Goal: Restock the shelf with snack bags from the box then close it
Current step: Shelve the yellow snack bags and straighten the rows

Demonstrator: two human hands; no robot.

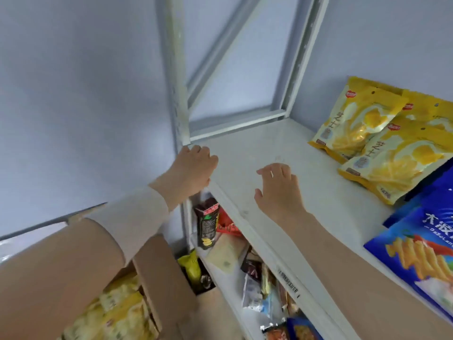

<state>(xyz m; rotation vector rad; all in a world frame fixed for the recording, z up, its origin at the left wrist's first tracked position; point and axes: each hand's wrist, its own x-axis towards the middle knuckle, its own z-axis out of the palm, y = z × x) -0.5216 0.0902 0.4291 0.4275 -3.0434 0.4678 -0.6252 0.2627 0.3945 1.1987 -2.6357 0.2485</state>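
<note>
Left hand: grips corner of white metal shelf.
Right hand: empty, fingers loose.
Yellow snack bags: in brown cardboard box, below left forearm.

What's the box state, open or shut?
Open: the cardboard box has its flap raised, and yellow snack bags show inside.

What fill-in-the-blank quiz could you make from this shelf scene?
1. The far bags on the shelf are ____.
2. The near bags are ____.
3. The right hand holds ____.
4. The box of snacks stands ____, its flaps up.
Missing words: yellow; blue; nothing; open.
</note>
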